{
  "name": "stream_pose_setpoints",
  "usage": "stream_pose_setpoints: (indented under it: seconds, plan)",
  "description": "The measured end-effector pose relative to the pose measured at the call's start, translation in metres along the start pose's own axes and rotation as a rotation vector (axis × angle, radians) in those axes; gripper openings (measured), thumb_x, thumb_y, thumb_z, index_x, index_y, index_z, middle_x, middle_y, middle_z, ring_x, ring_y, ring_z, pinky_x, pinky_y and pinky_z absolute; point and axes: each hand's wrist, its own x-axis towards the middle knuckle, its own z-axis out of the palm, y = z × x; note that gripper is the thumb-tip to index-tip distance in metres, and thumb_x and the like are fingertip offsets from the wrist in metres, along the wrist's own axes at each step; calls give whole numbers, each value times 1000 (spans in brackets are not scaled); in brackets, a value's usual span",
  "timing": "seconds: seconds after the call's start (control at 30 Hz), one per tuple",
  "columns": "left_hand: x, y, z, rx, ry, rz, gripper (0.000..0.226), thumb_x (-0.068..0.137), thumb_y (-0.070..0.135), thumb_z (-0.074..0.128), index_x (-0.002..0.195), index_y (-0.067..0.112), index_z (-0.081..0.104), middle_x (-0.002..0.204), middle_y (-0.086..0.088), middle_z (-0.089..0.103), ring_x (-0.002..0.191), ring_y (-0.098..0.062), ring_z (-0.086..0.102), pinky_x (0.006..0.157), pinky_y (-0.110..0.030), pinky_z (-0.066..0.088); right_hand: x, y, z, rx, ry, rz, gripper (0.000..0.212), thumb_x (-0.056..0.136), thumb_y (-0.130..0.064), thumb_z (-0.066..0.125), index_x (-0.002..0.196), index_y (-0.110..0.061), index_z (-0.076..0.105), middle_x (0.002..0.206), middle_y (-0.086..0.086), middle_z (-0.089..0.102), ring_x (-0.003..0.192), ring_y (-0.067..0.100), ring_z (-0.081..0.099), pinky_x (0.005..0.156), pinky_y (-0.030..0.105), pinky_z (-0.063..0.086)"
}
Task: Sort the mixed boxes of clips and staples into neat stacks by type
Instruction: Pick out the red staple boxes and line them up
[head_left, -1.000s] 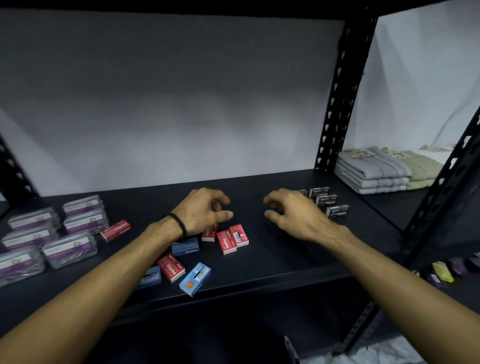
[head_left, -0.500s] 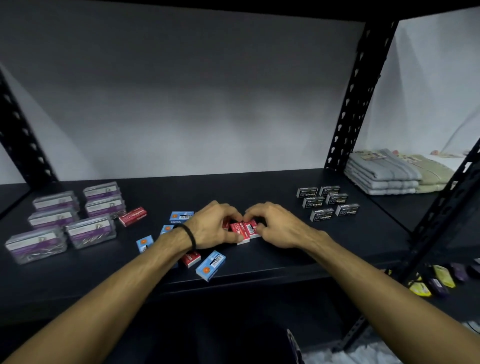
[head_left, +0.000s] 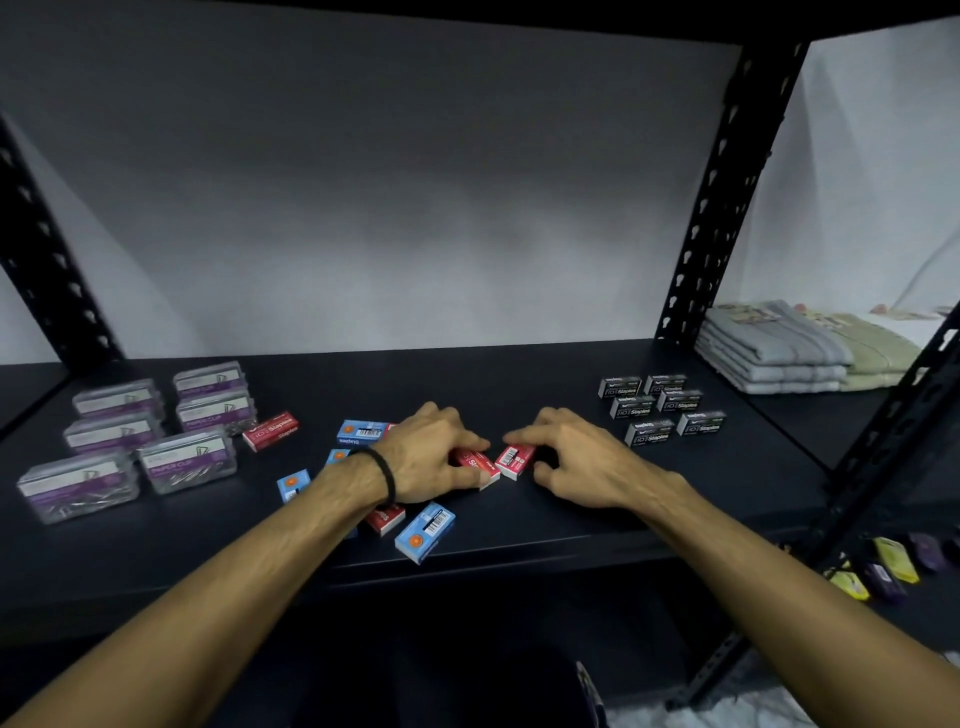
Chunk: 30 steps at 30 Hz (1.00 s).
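Two hands worked at the middle of the black shelf (head_left: 519, 384), close together but not touching. The left hand (head_left: 431, 452), with a black band (head_left: 385, 475) round its wrist, lay curled over a red staple box (head_left: 475, 465), thumb at the box's near edge and fingers over its far side, so that only the box's right end showed. The right hand (head_left: 576, 457) had its curled fingers (head_left: 522, 434) over the far end of a second red staple box (head_left: 515, 461), with the thumb near the box's near right side; whether the thumb touched it could not be told. These two red boxes lay just beside each other between the hands. Just behind the left fingers lay a blue staple box (head_left: 362, 432); under and nearer than the left wrist were another red box (head_left: 385, 519) and a tilted blue box (head_left: 425, 531), and left of the wrist a small blue box (head_left: 293, 484). Farther left of the left fingers a lone red staples box (head_left: 271, 430) lay beside five clear paper clip boxes (head_left: 156, 441) with purple labels. Beyond and right of the right fingers, six black staple boxes (head_left: 660, 408) stood in two rows, well apart from the hand. Folded towels (head_left: 789, 348) were stacked on the neighbouring shelf farther right.
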Motion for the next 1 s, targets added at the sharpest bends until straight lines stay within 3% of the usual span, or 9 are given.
stream_pose_setpoints:
  seconds: [0.2,0.4,0.53,0.7,0.87,1.0]
  plan:
    - [3,-4,-9,13,-90,15,49,91,50,53,137,34,48,120,6,49,111,-11,38,98,-38,43,-1,7,-5,26,-5,23,27,85,-36,64,112,-33,62,106,-12,46,102,6,46,85,31,47]
    - [2,-9,-9,-87,-52,-5,29,83,54,64,104,36,56,105,11,51,101,-8,43,89,-32,46,-2,10,-9,78,-7,61,16,85,-42,60,91,-28,65,99,-12,50,94,8,51,81,29,45]
    - [3,-9,-4,-185,46,-22,26,78,50,71,92,34,55,96,12,57,91,-6,49,81,-32,49,-1,7,-10,115,5,68,20,92,-36,51,90,-26,68,99,-9,52,90,6,52,78,28,44]
    - [3,-2,-5,-307,69,-22,25,78,36,77,91,27,58,86,7,62,75,-8,57,66,-26,49,2,7,-11,123,26,72,24,94,-27,48,99,-22,71,99,-7,57,90,10,56,77,27,44]
    - [4,1,-5,-311,100,2,18,87,22,69,101,28,59,90,10,60,72,-3,56,61,-14,39,3,8,-12,154,34,82,26,98,-25,47,109,-22,70,104,-8,61,95,10,58,87,32,48]
    - [4,0,-5,-296,95,4,28,89,16,66,115,27,60,97,12,59,75,0,54,63,-11,38,2,8,-13,155,53,88,25,98,-30,49,113,-24,68,107,-10,61,95,8,58,87,30,48]
